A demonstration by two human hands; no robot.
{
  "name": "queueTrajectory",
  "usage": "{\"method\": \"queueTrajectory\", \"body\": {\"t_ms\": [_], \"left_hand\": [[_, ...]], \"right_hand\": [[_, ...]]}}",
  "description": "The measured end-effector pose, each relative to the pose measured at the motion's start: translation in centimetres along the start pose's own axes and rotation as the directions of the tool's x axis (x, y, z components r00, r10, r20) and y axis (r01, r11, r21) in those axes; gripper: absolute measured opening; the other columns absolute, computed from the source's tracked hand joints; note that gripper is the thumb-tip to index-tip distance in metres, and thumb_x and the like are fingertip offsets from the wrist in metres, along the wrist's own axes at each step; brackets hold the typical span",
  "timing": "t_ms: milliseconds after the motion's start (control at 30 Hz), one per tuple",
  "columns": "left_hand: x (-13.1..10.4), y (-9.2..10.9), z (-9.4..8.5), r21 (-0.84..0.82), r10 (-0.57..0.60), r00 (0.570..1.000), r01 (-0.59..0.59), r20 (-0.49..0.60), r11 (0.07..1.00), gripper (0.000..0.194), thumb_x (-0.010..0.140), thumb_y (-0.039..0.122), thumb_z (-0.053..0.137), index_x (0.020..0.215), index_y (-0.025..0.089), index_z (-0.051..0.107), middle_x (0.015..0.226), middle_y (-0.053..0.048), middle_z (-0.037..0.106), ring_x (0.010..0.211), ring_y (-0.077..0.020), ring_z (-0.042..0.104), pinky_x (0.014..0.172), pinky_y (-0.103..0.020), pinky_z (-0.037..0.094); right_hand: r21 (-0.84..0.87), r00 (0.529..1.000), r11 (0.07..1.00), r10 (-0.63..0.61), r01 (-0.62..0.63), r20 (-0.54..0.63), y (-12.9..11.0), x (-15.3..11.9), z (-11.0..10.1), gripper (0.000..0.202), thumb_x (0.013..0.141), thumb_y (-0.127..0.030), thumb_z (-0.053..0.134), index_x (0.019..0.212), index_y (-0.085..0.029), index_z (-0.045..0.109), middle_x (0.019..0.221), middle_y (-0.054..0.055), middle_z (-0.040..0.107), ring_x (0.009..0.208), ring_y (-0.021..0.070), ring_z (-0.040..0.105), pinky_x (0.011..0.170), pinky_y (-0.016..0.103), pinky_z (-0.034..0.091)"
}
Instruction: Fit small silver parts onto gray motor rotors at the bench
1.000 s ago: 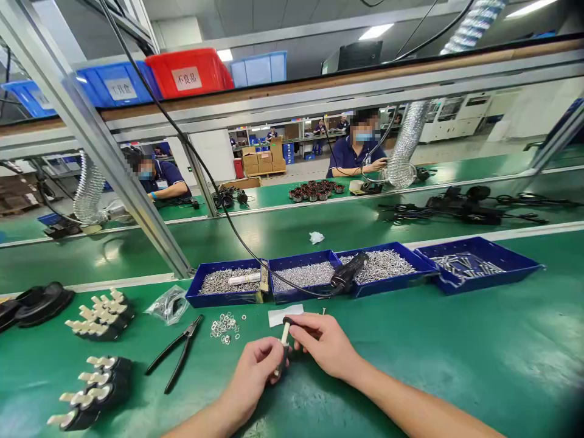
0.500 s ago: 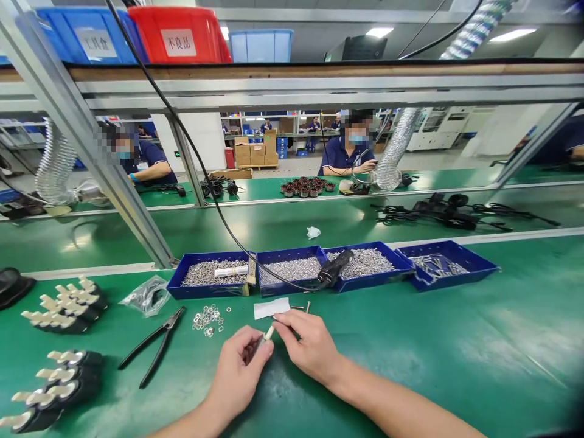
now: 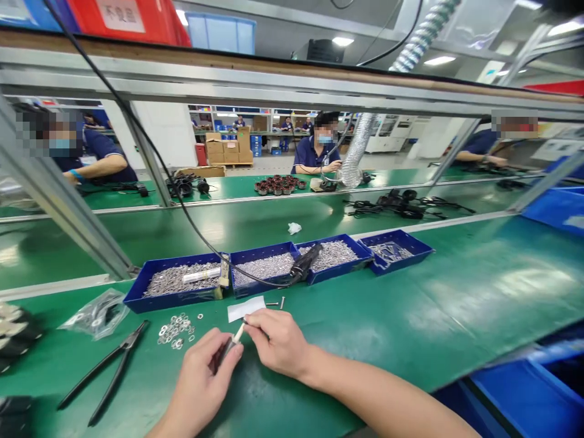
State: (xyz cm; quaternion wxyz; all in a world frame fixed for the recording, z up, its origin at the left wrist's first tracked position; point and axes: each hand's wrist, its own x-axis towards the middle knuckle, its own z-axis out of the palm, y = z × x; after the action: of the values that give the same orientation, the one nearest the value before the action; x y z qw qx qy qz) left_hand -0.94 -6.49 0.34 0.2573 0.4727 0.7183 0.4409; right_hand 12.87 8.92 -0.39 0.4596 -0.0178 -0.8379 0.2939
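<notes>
My left hand [image 3: 201, 371] is closed around a small dark part with a cream tab [image 3: 238, 333] poking up between thumb and fingers. At the tip of that tab, my right hand [image 3: 280, 344] is closed in a pinch; a small dark bit shows at its fingertips, too little to name. Just beyond the fingers lie a white paper slip [image 3: 245, 308] and a couple of loose screws [image 3: 282, 302]. Left of my hands are scattered metal washers [image 3: 176, 329] and black-handled pliers [image 3: 123, 348], whose jaws point away from me.
Blue trays of small metal parts [image 3: 180, 299] line the back of the green bench [image 3: 365, 328]. A black cable [image 3: 182, 210] hangs across them. A plastic bag [image 3: 97, 313] and black parts with cream tops [image 3: 16, 334] are at left. Blue bins [image 3: 529, 395] stand lower right.
My view has turned to the right, so the bench things sit further left and blue bins show at right. Both hands stay together at the cream-tabbed part, with little change in grip.
</notes>
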Motion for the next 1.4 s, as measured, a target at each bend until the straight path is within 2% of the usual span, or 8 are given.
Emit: {"method": "queueTrajectory", "body": {"t_ms": [200,333,467,700,867,1000,1200,1400], "left_hand": [[1.2,-0.3,0.1,-0.504,-0.181,0.894,0.387,0.409,0.772,0.067,0.085,0.080,0.067,0.090,0.013,0.065,0.073,-0.002,0.047,0.065,-0.0123,0.030,0.060,-0.025,0.022],[1.1,-0.7,0.3,-0.083,-0.063,0.994,0.070,0.086,0.994,0.058,0.093,0.072,0.064,0.086,0.015,0.067,0.078,-0.004,0.049,0.070,-0.0161,0.044,0.064,-0.028,0.032],[0.4,-0.4,-0.1,0.197,0.122,0.986,-0.098,-0.111,0.975,0.049,0.096,0.064,0.063,0.093,0.015,0.072,0.080,-0.006,0.054,0.072,-0.0188,0.049,0.069,-0.030,0.036],[1.1,0.8,-0.4,-0.509,-0.181,0.875,0.417,0.448,0.753,0.066,0.080,0.077,0.075,0.081,0.013,0.060,0.067,-0.001,0.047,0.058,-0.0096,0.030,0.057,-0.026,0.016],[0.8,0.1,-0.1,-0.143,-0.080,0.993,0.092,0.087,0.985,0.054,0.095,0.066,0.066,0.084,0.013,0.065,0.076,-0.003,0.051,0.067,-0.0141,0.042,0.063,-0.028,0.029],[0.6,-0.1,-0.4,0.226,0.155,0.982,-0.127,-0.112,0.966,0.037,0.100,0.050,0.064,0.093,0.015,0.073,0.080,-0.005,0.056,0.072,-0.0175,0.049,0.068,-0.031,0.034],[2.1,-0.4,-0.9,-0.349,-0.160,0.986,0.170,0.056,0.922,0.050,0.084,0.056,0.084,0.107,0.014,0.074,0.095,-0.009,0.072,0.083,-0.0197,0.062,0.078,-0.031,0.049],[1.5,-0.1,-0.5,-0.268,-0.140,0.989,0.147,0.046,0.952,0.046,0.087,0.055,0.081,0.098,0.012,0.074,0.086,-0.008,0.068,0.077,-0.0172,0.057,0.071,-0.028,0.045]], "right_hand": [[0.039,0.995,0.997,-0.071,0.074,-0.067,0.7,0.3,-0.7,0.005,0.101,-0.019,0.066,0.104,-0.015,0.068,0.098,0.008,0.079,0.089,0.0182,0.077,0.081,0.025,0.062],[-0.016,0.996,0.997,0.073,-0.074,-0.054,-0.2,0.1,0.1,0.006,0.099,-0.014,0.064,0.094,-0.016,0.067,0.085,0.006,0.075,0.073,0.0185,0.072,0.068,0.028,0.057],[-0.038,0.993,0.993,0.114,-0.115,-0.020,-0.8,-0.2,0.4,0.009,0.100,-0.013,0.062,0.092,-0.015,0.065,0.082,0.007,0.072,0.071,0.0190,0.070,0.065,0.029,0.054],[0.091,0.983,0.985,-0.157,0.148,0.091,1.5,-0.1,-1.7,0.013,0.099,-0.013,0.064,0.110,-0.016,0.071,0.105,0.012,0.080,0.099,0.0234,0.078,0.090,0.033,0.064],[0.176,0.970,0.954,0.239,-0.244,0.048,0.1,-0.3,0.0,0.010,0.102,-0.018,0.064,0.094,-0.018,0.070,0.090,0.006,0.078,0.080,0.0184,0.075,0.075,0.029,0.060],[0.308,0.865,0.810,0.486,-0.498,0.122,-0.7,-0.6,1.4,0.014,0.103,-0.026,0.064,0.094,-0.018,0.071,0.084,0.003,0.076,0.073,0.0149,0.073,0.069,0.024,0.058],[0.497,0.767,0.605,0.598,-0.622,0.233,1.0,0.2,0.4,0.031,0.096,-0.045,0.075,0.105,-0.016,0.075,0.099,0.009,0.079,0.089,0.0200,0.077,0.076,0.029,0.064],[0.555,0.690,0.455,0.637,-0.696,0.343,1.5,0.6,0.0,0.040,0.087,-0.048,0.085,0.107,-0.014,0.082,0.092,0.010,0.080,0.079,0.0193,0.077,0.072,0.031,0.065]]}}
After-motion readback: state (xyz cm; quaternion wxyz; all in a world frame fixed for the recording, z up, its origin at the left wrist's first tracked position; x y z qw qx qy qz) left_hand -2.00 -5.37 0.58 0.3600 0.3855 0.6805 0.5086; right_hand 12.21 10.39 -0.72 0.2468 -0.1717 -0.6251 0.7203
